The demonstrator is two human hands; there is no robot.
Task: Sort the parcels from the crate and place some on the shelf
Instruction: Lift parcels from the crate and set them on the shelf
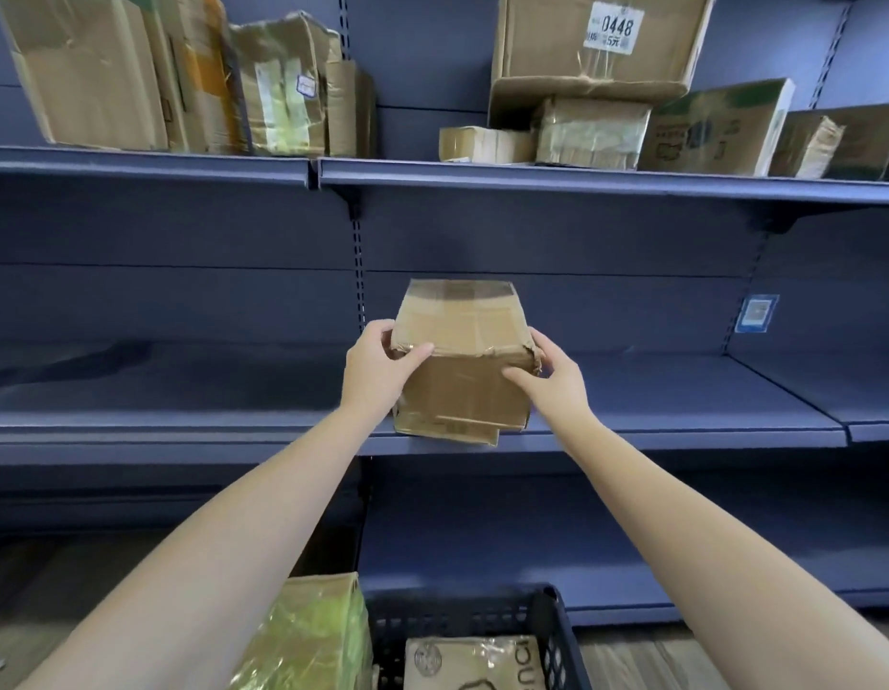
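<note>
A small battered cardboard parcel (465, 361) stands at the front edge of the blue middle shelf (183, 420). My left hand (378, 371) grips its left top corner, thumb over the taped edge. My right hand (549, 373) holds its right side, fingers round the torn corner and thumb on the front face. At the bottom of the view the dark plastic crate (482, 620) holds a brown parcel (475, 662) with printed marks. A cardboard box wrapped in shiny tape (308, 634) stands at the crate's left.
The upper shelf (582, 179) carries several cardboard boxes, one with a white label reading 0448 (614, 27). A blue sticker (756, 313) sits on the back panel at right. The middle shelf runs left and right of the parcel. Wooden floor lies below.
</note>
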